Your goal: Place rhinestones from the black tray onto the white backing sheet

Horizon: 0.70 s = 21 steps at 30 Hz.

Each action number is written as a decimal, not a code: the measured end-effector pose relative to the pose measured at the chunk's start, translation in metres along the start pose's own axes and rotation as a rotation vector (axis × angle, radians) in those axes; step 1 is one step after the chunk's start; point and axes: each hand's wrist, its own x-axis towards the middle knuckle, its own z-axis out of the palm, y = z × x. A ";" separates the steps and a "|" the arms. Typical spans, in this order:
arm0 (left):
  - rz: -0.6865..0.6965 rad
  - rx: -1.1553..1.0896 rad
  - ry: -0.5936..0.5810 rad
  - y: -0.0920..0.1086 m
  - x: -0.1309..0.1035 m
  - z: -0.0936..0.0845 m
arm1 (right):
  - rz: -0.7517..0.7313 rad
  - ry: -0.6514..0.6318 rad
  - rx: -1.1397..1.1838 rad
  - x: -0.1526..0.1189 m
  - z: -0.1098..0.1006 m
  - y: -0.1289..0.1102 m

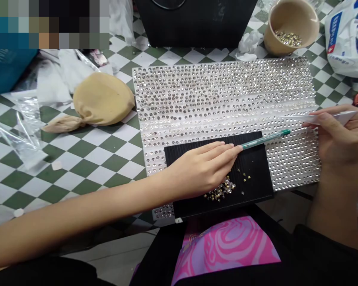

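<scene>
Head camera: Over a green-and-white checked tabletop (121, 165), two bare hands work above a white sheet studded with rows of shiny stones (211, 89). At the sheet's near edge lies a black board (259, 163), ridged along its far side, with a small pile of loose stones (223, 190) in clear and gold tones and a few strays to the right of it.

The left hand (205, 167), reaching in from the left, is palm down over the board, just beyond the pile. Its fingers are pressed together and stretched to the right, their tips pinching the left end of a teal pen (265, 139), which points right over the studded sheet. The thumb's hold beneath cannot be made out.

At the sheet's right edge, the right hand (343, 137) pinches a thin white pointed strip (347, 116) between thumb and fingers, its tip directed left above the stones.

On the far right stand a tan bowl (273, 41) of similar stones and a white bag with blue print (349, 43). A black box (197, 28) sits beyond the sheet; a knotted tan pouch (106, 99) rests to its left, with clear plastic (28, 137) farther left.
</scene>
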 end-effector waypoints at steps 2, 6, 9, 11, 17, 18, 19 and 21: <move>-0.002 -0.001 0.003 0.000 0.000 0.000 | -0.004 0.003 -0.008 -0.001 0.000 0.000; -0.005 0.003 0.003 0.000 0.000 0.000 | 0.006 0.004 -0.004 -0.001 -0.001 0.001; -0.002 -0.001 -0.006 0.000 0.000 0.000 | -0.043 0.035 0.034 0.000 -0.004 0.004; -0.003 -0.002 -0.009 0.000 0.000 0.000 | -0.074 0.063 0.060 0.000 -0.005 0.006; -0.006 0.000 -0.011 0.000 0.001 -0.001 | -0.041 0.059 0.015 -0.001 -0.005 0.004; -0.007 0.001 -0.010 0.000 0.001 -0.001 | -0.037 0.057 0.010 -0.001 -0.004 0.004; -0.007 0.001 -0.009 0.000 0.001 -0.001 | -0.030 0.055 0.007 -0.001 -0.004 0.003; -0.005 0.000 -0.004 0.000 0.000 -0.001 | -0.024 0.059 0.009 -0.001 -0.003 0.002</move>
